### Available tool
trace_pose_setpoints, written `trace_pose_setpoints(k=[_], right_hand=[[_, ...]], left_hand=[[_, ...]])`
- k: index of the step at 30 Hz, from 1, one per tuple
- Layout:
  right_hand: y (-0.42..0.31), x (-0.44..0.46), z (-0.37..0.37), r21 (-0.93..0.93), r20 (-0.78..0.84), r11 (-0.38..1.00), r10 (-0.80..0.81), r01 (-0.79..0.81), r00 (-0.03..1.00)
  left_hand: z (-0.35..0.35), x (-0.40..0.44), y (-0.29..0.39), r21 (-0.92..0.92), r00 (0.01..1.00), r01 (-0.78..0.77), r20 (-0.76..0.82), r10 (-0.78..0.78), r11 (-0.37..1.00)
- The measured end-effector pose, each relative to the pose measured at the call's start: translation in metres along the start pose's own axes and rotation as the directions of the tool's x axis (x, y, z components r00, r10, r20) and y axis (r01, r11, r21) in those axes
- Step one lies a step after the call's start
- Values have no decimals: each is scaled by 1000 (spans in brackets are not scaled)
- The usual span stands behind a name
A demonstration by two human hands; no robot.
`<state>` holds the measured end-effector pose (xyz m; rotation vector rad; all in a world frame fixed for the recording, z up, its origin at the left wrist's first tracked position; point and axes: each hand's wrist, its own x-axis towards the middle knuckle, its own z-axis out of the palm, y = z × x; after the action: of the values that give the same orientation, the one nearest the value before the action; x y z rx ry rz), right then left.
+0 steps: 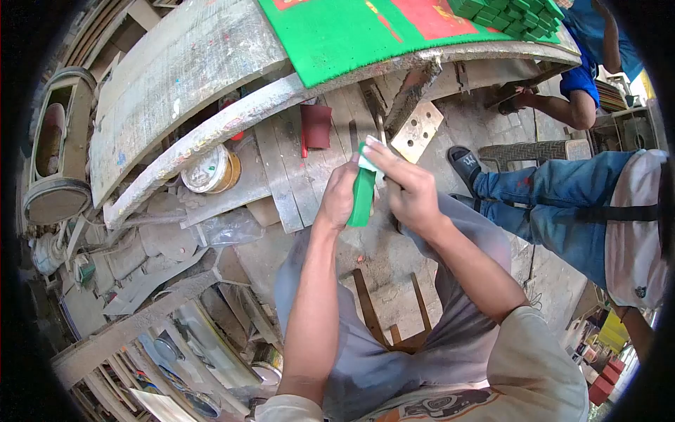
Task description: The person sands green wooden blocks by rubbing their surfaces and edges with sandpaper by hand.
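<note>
In the head view my left hand (339, 195) is closed around a green painted block (362, 198), long and narrow, held tilted above my lap. My right hand (409, 188) pinches a small white piece (373, 153), cloth or paper, against the block's upper end. The fingers cover part of that end. Beyond my hands, on the workbench, lies a green sheet with red patches (330, 53). Several stacked green blocks (510, 17) sit at its far right.
Below the bench are a paint bucket (204, 172), a dark red sheet (316, 126) and a board with holes (418, 131). On the right stands a person in jeans (555, 204); another person's leg (562, 107) is behind. Wooden racks (169, 352) fill the lower left.
</note>
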<state>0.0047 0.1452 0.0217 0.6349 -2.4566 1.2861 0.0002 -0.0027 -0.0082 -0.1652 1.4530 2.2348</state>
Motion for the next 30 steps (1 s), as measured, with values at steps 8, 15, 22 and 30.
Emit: trace_pose_setpoints(k=[8,15,22,30], right_hand=[[15,4,-7,208,-22,958,205,-196,979],[25,5,-18,135,151,971,174,-195,973],[16,10,-15,207,16,967,147,-147,989],[23,6,-17,58,119,989,128,-136,985]], left_hand=[[0,-2,2,69,998,-58,7,58,996],[3,-9,6,-47,994,-86,-64,83,995],[9,-3,11,11,999,27,-40,-27,1000],[2,-1,7,-137,989,-59,-143,39,989]])
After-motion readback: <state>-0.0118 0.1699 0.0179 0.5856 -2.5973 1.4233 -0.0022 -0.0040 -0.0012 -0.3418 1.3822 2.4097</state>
